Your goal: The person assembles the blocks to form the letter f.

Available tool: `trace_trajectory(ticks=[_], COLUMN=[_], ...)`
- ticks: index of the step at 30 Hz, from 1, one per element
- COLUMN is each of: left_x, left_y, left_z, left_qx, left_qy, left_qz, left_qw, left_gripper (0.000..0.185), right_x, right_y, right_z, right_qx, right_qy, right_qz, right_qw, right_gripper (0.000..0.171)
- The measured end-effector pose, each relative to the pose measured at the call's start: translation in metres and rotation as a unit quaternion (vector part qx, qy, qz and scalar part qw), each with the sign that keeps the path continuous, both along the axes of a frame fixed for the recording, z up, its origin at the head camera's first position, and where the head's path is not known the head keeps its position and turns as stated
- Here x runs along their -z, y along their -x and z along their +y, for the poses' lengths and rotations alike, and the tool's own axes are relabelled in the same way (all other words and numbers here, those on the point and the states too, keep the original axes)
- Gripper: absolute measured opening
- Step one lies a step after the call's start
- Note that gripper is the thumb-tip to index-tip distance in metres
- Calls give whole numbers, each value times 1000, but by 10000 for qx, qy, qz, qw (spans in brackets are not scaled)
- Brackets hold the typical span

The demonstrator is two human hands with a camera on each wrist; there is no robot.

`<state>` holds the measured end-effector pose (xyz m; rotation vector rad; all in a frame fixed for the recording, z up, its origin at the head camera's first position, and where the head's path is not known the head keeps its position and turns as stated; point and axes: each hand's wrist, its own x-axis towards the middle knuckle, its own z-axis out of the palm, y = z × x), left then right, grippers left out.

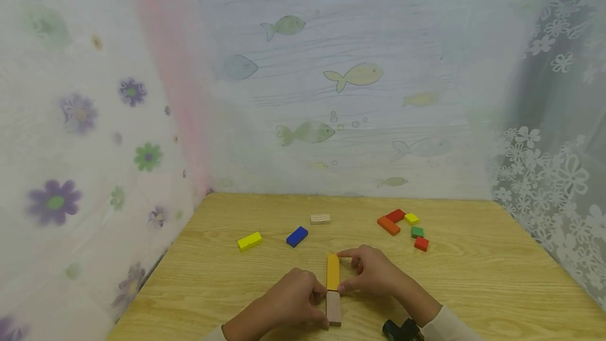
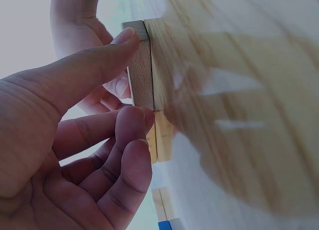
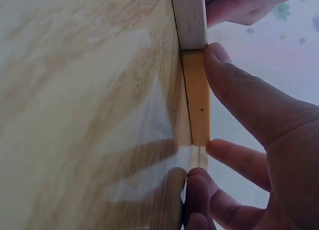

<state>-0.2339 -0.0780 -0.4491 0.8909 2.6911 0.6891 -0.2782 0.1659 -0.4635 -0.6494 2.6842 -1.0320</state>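
Black hardware (image 1: 402,330) sits at the near edge of my head view, just beside the right sleeve (image 1: 447,325). Left of it and a little farther, a plain wooden block (image 1: 333,309) and an orange block (image 1: 333,272) lie end to end on the table (image 1: 189,288), plain one near, orange one far. I see the left hand (image 1: 293,299) pinching the plain block lengthwise, thumb at its near end, forefinger by the join. From the right, the right hand (image 1: 374,272) grips the orange block, thumb beside the join and forefinger at the far end. That hand blocks the way from this row to the table's right side. Past the row's far end, slightly left, I have a pale block (image 1: 320,219); farther left and nearer lie a blue block (image 1: 297,237) and a yellow block (image 1: 249,241). Far right, a dark red block (image 1: 395,216) touches an orange-red block (image 1: 389,226), near a small yellow block (image 1: 412,219), a green block (image 1: 417,232) and a small red block (image 1: 421,244). A fish-print curtain (image 1: 355,167) walls off the far side.
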Motion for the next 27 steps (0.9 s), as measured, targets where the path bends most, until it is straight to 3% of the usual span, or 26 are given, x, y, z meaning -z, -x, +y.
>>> trace_trajectory(ticks=[27], left_x=[1], left_y=[0], left_z=[1], left_qx=[-54], left_qy=[11], left_qz=[114], left_qw=[9999], left_gripper=[47], right_x=[0], right_y=[0], right_z=[1], right_qx=[-106], right_qy=[47], right_qz=[23], right_qw=[9999], right_gripper=[76])
